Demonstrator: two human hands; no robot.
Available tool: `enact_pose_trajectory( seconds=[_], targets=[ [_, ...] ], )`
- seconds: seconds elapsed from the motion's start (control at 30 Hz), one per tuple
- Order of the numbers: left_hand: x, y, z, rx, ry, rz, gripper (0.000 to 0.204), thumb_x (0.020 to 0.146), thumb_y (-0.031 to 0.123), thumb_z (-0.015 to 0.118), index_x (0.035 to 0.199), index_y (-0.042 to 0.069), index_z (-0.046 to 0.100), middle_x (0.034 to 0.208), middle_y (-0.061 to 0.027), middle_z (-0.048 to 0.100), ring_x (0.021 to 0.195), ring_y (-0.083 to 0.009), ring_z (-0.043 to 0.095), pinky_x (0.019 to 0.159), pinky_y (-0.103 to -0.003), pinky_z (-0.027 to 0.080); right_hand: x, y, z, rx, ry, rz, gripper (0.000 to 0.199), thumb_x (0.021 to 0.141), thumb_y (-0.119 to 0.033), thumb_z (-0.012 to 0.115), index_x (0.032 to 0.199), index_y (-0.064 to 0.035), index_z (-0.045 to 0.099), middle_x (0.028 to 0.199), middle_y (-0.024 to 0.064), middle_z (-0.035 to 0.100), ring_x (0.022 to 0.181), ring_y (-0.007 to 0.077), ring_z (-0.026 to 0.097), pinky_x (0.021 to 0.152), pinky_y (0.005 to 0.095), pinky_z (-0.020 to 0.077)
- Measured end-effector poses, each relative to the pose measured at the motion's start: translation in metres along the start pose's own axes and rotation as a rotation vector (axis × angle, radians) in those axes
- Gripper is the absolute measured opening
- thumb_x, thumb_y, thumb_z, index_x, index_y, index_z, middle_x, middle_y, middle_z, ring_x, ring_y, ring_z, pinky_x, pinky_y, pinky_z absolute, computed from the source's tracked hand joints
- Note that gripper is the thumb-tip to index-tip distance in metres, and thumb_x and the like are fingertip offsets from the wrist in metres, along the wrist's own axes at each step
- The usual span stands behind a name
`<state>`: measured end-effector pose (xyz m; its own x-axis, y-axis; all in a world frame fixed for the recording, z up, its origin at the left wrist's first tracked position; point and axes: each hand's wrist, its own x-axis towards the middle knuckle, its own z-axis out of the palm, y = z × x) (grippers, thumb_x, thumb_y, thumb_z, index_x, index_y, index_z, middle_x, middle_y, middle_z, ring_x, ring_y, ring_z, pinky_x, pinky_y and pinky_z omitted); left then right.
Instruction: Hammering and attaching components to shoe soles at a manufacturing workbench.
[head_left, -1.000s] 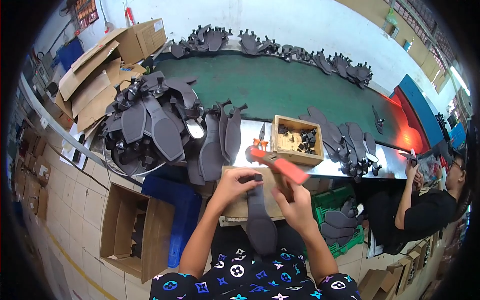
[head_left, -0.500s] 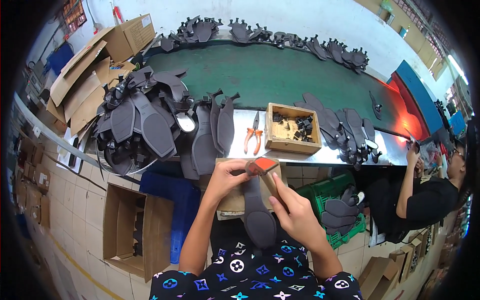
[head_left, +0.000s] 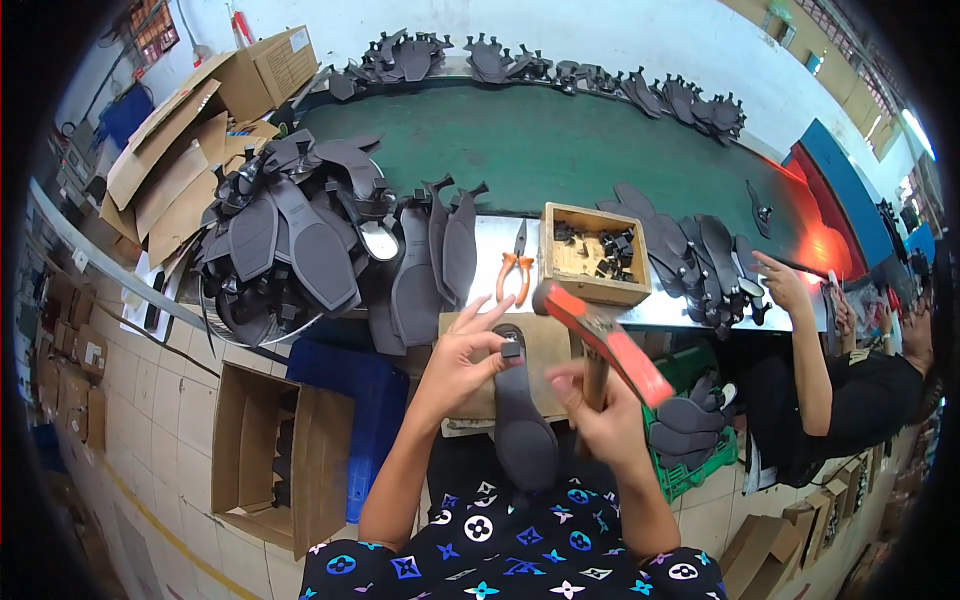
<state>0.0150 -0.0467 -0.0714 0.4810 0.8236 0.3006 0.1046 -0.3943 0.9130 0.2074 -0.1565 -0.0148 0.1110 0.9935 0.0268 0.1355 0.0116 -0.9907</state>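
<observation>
A dark grey heeled shoe (head_left: pixel 525 435) lies sole up across a worn board (head_left: pixel 550 350) in front of me, its toe end toward my body. My left hand (head_left: pixel 458 365) pinches the small black heel (head_left: pixel 511 347) between thumb and forefinger, the other fingers spread. Just right of it, my right hand (head_left: pixel 605 420) grips a hammer (head_left: pixel 610 345) by its wooden handle. Its red-painted head is raised above the board, tilted, and apart from the heel. The palm side of my right hand is hidden.
Orange-handled pliers (head_left: pixel 515 275) and a wooden box (head_left: pixel 595 285) of small black pieces lie beyond the board. Heeled soles pile up in a basin (head_left: pixel 290 240) at left. A green conveyor belt (head_left: pixel 560 150) runs behind. At right a co-worker (head_left: pixel 830 380) reaches toward the soles.
The hammer has swung up and right, away from the heel, its head turned. My left fingers have spread while thumb and forefinger stay at the heel. The co-worker's hand has moved left.
</observation>
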Motion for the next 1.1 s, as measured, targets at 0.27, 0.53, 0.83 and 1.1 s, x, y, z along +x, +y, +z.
enact_pose_trajectory(
  seconds=[0.27,0.53,0.83,1.1],
  targets=[
    [-0.012,0.043,0.002,-0.246,-0.162,-0.137,0.029,0.091,0.027,0.070,0.076,0.003,0.068,0.151,-0.0170,0.046,0.150,-0.0343,0.020,0.116,-0.046,0.022,0.028,-0.010,-0.004,0.081,-0.129,0.015,0.033,0.088,-0.026,0.077,0.111,-0.0027,0.069,0.086,-0.0004,0.069,0.055,0.0022,0.052,0.048,0.0189,0.0390],
    [-0.017,0.047,-0.005,-0.230,-0.188,-0.202,0.027,0.089,0.025,0.071,0.075,0.003,0.069,0.151,-0.0183,0.046,0.149,-0.0345,0.023,0.116,-0.045,0.024,0.035,-0.004,-0.004,0.077,-0.242,0.073,0.034,0.084,-0.020,0.079,0.111,-0.0016,0.069,0.084,0.0014,0.069,0.060,0.0037,0.056,0.053,0.0211,0.0419],
    [-0.004,0.007,0.008,0.396,0.137,-0.031,0.056,0.077,0.028,0.082,0.122,0.004,0.059,0.131,-0.0174,0.058,0.128,-0.0328,0.051,0.117,-0.048,0.026,0.066,0.021,0.004,-0.079,-0.129,0.002,0.018,0.085,-0.012,0.073,0.099,-0.0011,0.073,0.085,0.0041,0.070,0.075,0.0108,0.063,0.072,0.0269,0.0505],
    [-0.002,-0.039,0.021,0.283,0.098,-0.035,0.031,0.083,0.020,0.075,0.108,0.003,0.069,0.112,-0.0125,0.070,0.114,-0.0249,0.063,0.116,-0.050,0.028,0.079,0.034,0.010,-0.194,-0.078,-0.091,0.018,0.086,-0.012,0.071,0.098,0.0007,0.070,0.081,0.0082,0.066,0.071,0.0133,0.059,0.067,0.0280,0.0474]
  ],
)
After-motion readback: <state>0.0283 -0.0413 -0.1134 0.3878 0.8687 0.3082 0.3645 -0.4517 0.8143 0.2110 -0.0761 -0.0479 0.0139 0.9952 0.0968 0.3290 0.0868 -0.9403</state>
